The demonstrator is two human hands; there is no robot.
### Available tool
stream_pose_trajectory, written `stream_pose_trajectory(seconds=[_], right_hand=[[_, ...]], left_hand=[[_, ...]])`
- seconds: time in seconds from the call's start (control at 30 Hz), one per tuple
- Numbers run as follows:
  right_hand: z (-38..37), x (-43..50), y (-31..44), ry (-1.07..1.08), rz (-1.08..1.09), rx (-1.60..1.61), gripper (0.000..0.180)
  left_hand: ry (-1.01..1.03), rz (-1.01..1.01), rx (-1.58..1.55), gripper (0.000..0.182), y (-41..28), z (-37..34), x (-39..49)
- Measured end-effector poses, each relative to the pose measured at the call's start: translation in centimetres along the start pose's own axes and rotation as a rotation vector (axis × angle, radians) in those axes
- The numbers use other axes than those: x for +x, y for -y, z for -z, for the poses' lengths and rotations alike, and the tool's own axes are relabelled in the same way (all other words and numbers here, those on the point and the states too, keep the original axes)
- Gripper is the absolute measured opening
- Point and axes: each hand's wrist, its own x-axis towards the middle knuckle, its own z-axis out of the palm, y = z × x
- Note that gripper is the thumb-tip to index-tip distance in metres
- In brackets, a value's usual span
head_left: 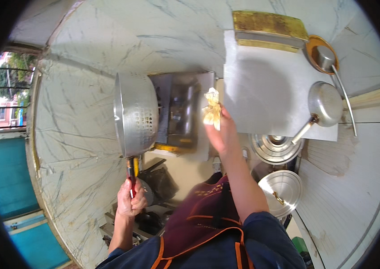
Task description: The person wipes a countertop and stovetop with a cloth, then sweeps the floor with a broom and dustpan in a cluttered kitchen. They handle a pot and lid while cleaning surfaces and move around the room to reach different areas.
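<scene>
My left hand [131, 198] grips the red-and-dark handle [131, 178] of a large aluminium strainer pan [136, 111]. The pan is tipped on its side, its rim toward the left and its rows of round holes facing right. Between the thumb and fingers of my right hand [223, 134] is a crumpled white wipe [212, 109] with yellow-brown stains; whether it is paper or cloth I cannot tell. The wipe is held apart from the pan, to its right. Behind them lies a dark metal appliance [183, 111], partly hidden by the pan.
A pale worktop sheet [257, 97] carries a yellowed metal box [268, 27] and an upturned saucepan [326, 104]. Beside these, a dipper [325, 57] rests in an orange bowl [312, 47]. Round metal lids [280, 188] are at lower right. A stove [109, 222] stands at lower left.
</scene>
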Motion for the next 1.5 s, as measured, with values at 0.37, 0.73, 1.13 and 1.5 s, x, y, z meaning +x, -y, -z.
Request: stream_pose_trajectory(seconds=[0.37,0.73,1.13,1.5], right_hand=[[6.9,1.8,19.2,-0.447,0.537,-2.218,0.030],[9.8,2.3,20.1,0.113,0.846,-2.404,0.033],[3.1,-4.3,-0.1,-0.200,0.059,-0.629,0.033],[-0.8,-3.7,2.8,-0.080,-0.118,-0.414,0.035]], left_hand=[[-0.006,-0.053,0.246,0.038,0.5,-1.5,2.4],[-0.040,0.037,0.465,0.037,0.7,-2.2,5.0],[0.142,0.182,0.693,0.027,2.8,-4.3,7.3],[0.274,0.239,0.830,0.027,3.5,-4.2,3.6]])
